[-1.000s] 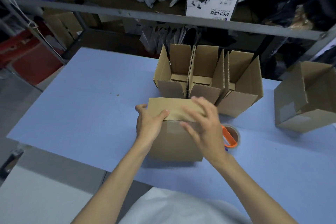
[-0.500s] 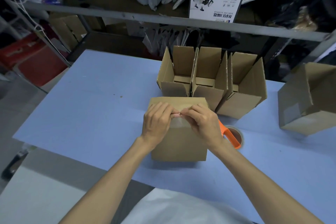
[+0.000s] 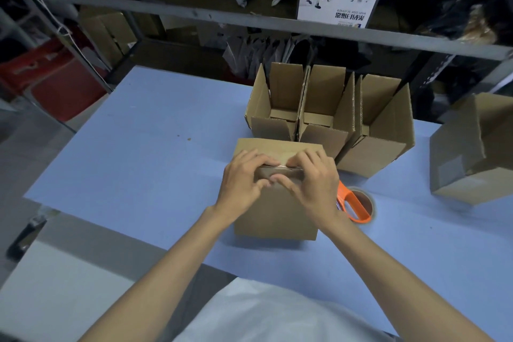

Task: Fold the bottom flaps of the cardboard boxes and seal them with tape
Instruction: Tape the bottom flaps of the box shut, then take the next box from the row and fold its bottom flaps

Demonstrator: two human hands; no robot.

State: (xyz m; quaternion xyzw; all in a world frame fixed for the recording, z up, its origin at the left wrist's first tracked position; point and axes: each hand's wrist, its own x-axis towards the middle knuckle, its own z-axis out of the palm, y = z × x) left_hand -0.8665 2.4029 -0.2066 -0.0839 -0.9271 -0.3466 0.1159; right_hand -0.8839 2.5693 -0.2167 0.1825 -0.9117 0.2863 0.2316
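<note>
A closed cardboard box (image 3: 277, 211) stands on the blue table (image 3: 138, 147) in front of me, sealed side up. A strip of clear tape (image 3: 280, 173) runs over its near top edge. My left hand (image 3: 244, 178) and my right hand (image 3: 311, 180) press on that edge side by side. Their bent fingers lie on the top and the thumbs meet on the front face over the tape. An orange-handled tape roll (image 3: 354, 207) lies on the table just right of the box, behind my right wrist.
Three open boxes (image 3: 277, 103) (image 3: 324, 108) (image 3: 380, 130) stand in a row right behind the taped box, flaps up. Another box (image 3: 472, 153) lies tilted at the right edge. A metal shelf rail (image 3: 249, 22) with stored goods crosses behind the table.
One second ago my hands were open over the box top. They then met at the middle of the near edge, and now sit slightly apart, pressing the tape down over it.
</note>
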